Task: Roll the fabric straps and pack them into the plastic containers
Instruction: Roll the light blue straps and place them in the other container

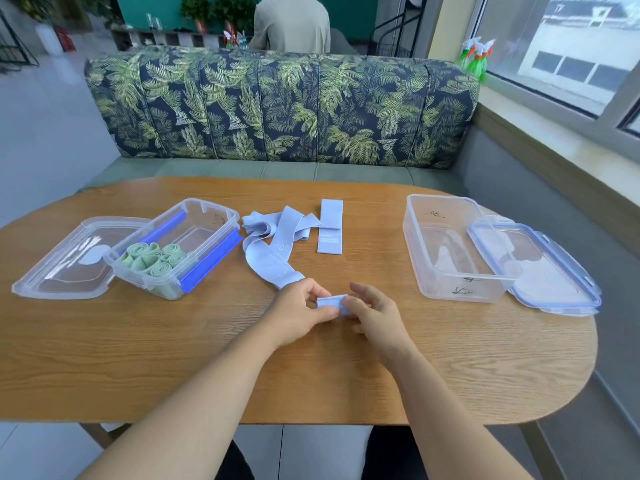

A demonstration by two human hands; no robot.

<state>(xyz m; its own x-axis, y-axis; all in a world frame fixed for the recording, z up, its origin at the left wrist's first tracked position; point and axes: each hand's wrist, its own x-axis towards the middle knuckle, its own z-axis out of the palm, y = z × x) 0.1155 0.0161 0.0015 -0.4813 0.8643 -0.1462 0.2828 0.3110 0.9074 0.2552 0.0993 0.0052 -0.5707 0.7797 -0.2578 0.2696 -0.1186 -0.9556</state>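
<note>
A light blue fabric strap trails across the wooden table toward me. Its near end is folded into a small roll between my two hands. My left hand pinches the roll's left end, and my right hand pinches its right end with the other fingers spread. More blue straps lie loose at the table's middle. The left container holds several rolled green straps. The right container holds nothing.
A clear lid lies left of the left container. A blue-rimmed lid leans by the right container. A leaf-patterned sofa backs the table, a person sits beyond it, and a window sill runs along the right.
</note>
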